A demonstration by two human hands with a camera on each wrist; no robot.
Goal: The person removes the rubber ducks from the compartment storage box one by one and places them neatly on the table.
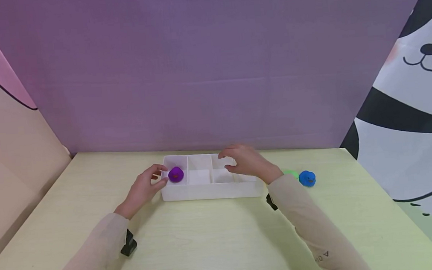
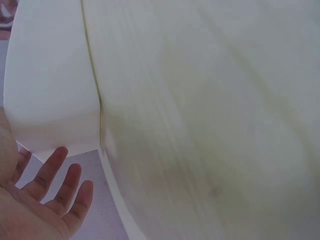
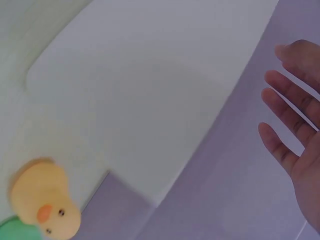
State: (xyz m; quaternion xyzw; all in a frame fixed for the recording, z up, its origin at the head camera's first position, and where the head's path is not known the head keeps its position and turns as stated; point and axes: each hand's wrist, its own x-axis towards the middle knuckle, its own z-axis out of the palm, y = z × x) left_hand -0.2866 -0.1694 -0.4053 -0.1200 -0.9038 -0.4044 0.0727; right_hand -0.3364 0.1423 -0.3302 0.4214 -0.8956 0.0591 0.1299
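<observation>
A long white divided box sits toward the back of the table. In its leftmost compartment lies a purple rubber duck. My left hand is at the box's left end, thumb and fingers spread apart around that end, holding nothing; whether it touches the wall I cannot tell. The left wrist view shows its fingers loosely bent beside the box's corner. Above the right part of the box hovers my right hand, fingers bent loosely with nothing between them; it hides part of the compartments there.
Right of the box, a blue rubber duck stands beside a green one, which my right sleeve partly covers. A yellow rubber duck shows in the right wrist view. Behind the table hangs a purple cloth.
</observation>
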